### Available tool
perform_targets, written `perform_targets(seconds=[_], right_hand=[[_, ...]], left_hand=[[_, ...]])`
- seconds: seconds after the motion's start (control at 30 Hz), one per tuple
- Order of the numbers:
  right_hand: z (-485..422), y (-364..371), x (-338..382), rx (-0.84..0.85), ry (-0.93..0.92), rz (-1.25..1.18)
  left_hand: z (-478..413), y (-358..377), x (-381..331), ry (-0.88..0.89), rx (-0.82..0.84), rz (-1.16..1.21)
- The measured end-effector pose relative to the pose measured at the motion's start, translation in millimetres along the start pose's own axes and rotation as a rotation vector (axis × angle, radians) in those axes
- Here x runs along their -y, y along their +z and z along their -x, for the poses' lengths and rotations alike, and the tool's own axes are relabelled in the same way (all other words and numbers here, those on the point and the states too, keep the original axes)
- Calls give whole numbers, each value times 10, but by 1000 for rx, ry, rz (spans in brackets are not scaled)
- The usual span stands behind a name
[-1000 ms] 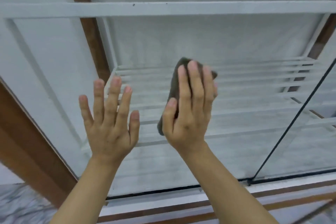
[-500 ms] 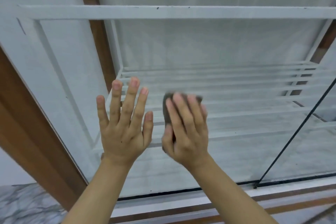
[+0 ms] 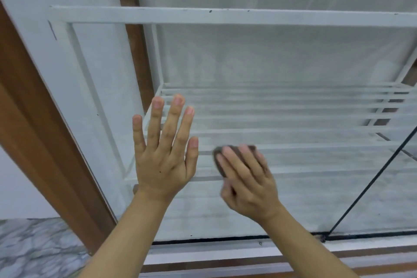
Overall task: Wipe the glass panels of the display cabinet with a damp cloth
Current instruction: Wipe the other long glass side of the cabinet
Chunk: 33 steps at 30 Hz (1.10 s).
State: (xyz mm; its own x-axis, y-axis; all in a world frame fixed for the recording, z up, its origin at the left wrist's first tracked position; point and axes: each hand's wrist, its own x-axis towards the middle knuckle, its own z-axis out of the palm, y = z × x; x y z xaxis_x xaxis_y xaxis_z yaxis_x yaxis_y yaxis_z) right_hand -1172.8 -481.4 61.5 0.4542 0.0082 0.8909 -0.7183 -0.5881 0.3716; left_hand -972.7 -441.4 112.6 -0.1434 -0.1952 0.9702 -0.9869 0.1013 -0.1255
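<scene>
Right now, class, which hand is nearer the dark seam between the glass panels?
Right. The right hand, on the cloth, lies left of the seam; the left hand is farther left.

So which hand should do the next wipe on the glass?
Right. The right hand presses the dark cloth against the glass panel, so it can likely just slide on. The left hand looks flat against the glass with spread fingers and holds nothing.
</scene>
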Motion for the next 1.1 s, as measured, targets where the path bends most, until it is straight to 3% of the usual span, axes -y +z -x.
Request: perform_targets(seconds=[0.07, 0.23, 0.37, 0.47, 0.67, 0.77, 0.83, 0.9, 0.97, 1.1], right_hand=[[79, -78, -211, -58, 69, -4], [-949, -94, -212, -371, 517, -127], [-469, 45, 190, -117, 211, -73], [226, -14, -78, -6, 72, 40], [-981, -105, -238, -362, 520, -109], [-1055, -4, 162, -266, 400, -159], [-570, 83, 329, -108, 214, -85], [-146, 95, 266, -16, 113, -6], [-155, 66, 171, -71, 181, -3], [-1116, 93, 369, -324, 534, -106]], left_hand=[[-6, 4, -17, -6, -1, -3], [-11, 7, -13, -2, -10, -7], [-12, 1, 6, 10, -20, -8], [-8, 12, -2, 6, -18, -5], [-10, -2, -11, 2, 0, -12], [-21, -67, 21, -1, 0, 115], [1, -182, 107, 26, -10, 229], [48, -339, 295, 43, -58, 197], [95, -425, 536, 14, -96, 59], [150, -339, 786, -14, -22, -68]])
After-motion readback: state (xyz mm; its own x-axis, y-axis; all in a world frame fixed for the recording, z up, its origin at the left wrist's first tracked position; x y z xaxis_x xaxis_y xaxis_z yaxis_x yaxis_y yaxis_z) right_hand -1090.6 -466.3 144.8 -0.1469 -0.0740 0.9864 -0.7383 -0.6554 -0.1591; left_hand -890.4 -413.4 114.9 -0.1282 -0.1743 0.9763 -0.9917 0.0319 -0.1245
